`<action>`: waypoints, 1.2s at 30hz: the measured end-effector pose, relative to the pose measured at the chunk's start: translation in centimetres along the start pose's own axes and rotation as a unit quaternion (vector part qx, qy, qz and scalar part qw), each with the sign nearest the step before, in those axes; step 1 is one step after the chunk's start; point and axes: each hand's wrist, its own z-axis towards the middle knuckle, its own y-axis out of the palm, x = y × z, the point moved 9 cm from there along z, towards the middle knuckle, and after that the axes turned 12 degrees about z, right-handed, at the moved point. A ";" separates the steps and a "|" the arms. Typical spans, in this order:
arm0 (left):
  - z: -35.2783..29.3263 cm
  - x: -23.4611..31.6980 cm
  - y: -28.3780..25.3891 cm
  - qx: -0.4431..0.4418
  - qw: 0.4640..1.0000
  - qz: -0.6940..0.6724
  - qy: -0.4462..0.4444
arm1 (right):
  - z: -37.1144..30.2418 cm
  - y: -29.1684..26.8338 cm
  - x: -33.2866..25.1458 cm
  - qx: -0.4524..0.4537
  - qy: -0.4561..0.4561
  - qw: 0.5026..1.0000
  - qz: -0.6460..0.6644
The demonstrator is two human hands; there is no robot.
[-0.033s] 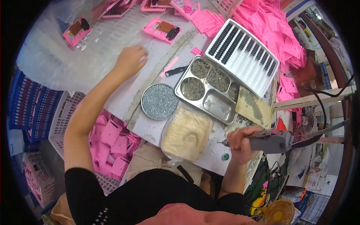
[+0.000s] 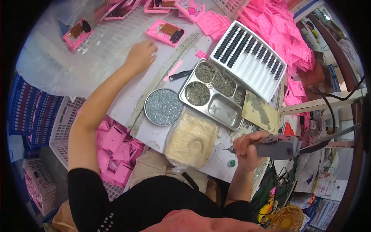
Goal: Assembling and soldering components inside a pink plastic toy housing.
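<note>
My left hand (image 2: 141, 57) reaches over the upper left of the worktable, its fingers apart and nothing visible in them. Just beyond the fingertips lies a pink plastic casing (image 2: 166, 32) with a brown board and a black part in it. At the right, my right hand (image 2: 248, 149) is wrapped around a grey electric screwdriver (image 2: 275, 149), whose thin bit points left above the table. Between my hands are a round dish (image 2: 164, 107) of small metal pieces and a steel compartment tray (image 2: 225, 111) with small metal parts in several wells.
A white tray (image 2: 266, 83) holds rows of black parts. A yellowish pad in clear plastic (image 2: 191, 141) lies at the near edge. Pink casings (image 2: 270, 34) pile up at the back right. More fill a white crate (image 2: 63, 127) at the left. A black strip (image 2: 179, 75) lies mid-table.
My left hand has moved slightly up and to the right, closer to the pink casing, and its fingers have spread. My right hand keeps the screwdriver in nearly the same place.
</note>
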 end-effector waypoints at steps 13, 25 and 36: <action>5.1 5.7 -5.3 -0.120 0.987 -0.106 0.027 | -4.5 2.0 10.0 0.047 0.272 0.960 -0.056; -15.2 22.1 -17.0 -0.071 0.923 -0.346 0.149 | -8.3 -2.8 11.7 0.126 0.317 0.939 -0.036; -18.8 23.4 -8.8 -0.085 0.921 -0.297 0.236 | -6.3 -6.1 10.4 -0.042 0.239 0.748 -0.618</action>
